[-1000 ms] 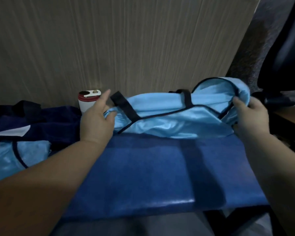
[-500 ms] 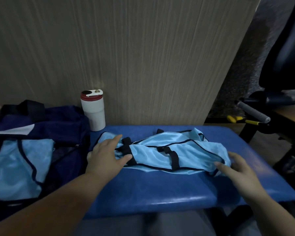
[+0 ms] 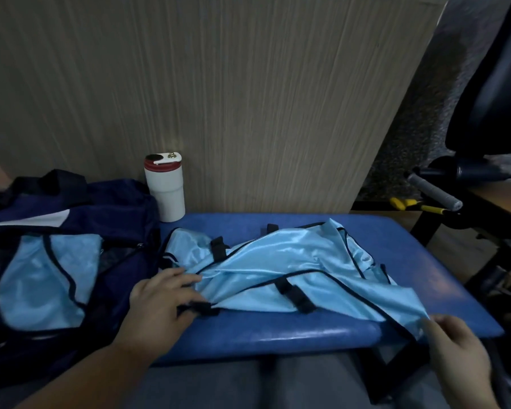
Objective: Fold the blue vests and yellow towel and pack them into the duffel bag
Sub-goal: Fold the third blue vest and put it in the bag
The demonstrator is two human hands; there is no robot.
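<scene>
The shiny blue vest [image 3: 292, 258] is lying crumpled on the blue desk [image 3: 278, 335], right of the navy duffel bag [image 3: 115, 202]. L hand [image 3: 163, 302] is pressing its left end w/ flat fingers. R hand [image 3: 457, 352] is touching the near right corner; grip too blurry to tell. Slippery cloth: pull flat, fold slowly.

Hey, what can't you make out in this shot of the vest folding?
- Head view: right hand is motion-blurred, so its grip on the vest corner is unclear.
- Duffel bag: left end cut off by the frame edge; a folded vest covers its inside.
- Yellow towel: nowhere visible.
</scene>
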